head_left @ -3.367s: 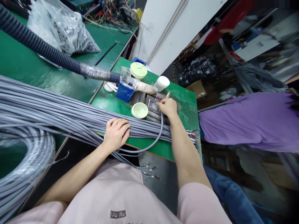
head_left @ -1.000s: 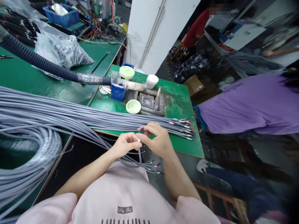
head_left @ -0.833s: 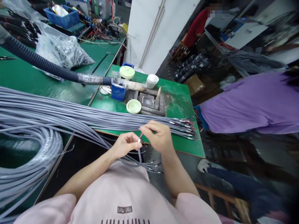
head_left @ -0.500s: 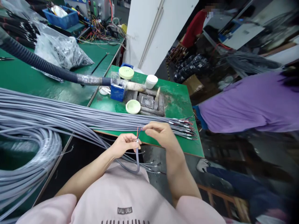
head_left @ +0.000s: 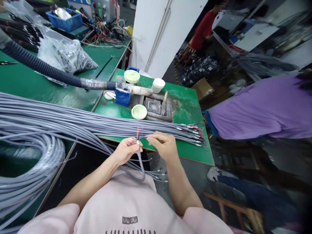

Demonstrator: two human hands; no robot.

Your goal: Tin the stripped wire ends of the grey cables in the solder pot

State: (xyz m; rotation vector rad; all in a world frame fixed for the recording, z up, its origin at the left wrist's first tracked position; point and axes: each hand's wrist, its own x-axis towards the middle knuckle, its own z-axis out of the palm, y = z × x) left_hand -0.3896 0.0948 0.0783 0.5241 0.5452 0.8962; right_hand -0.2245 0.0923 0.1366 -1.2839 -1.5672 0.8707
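My left hand pinches the end of a grey cable that loops down toward my lap. Thin coloured wires stick up from the cable's stripped end. My right hand pinches one of those thin wires and holds it off to the right. Both hands are just in front of the green bench's near edge. A thick bundle of grey cables lies across the bench behind them, its stripped ends fanning out at the right.
A metal solder pot sits on the green bench with a pale green lid, a blue box and a white jar around it. A black corrugated hose reaches toward it. A coil of grey cable lies left. A person in purple bends at the right.
My right hand left the solder pot and came back to the bench's near edge. Both hands now hold the cable end, and the right fingers have drawn one thin wire aside.
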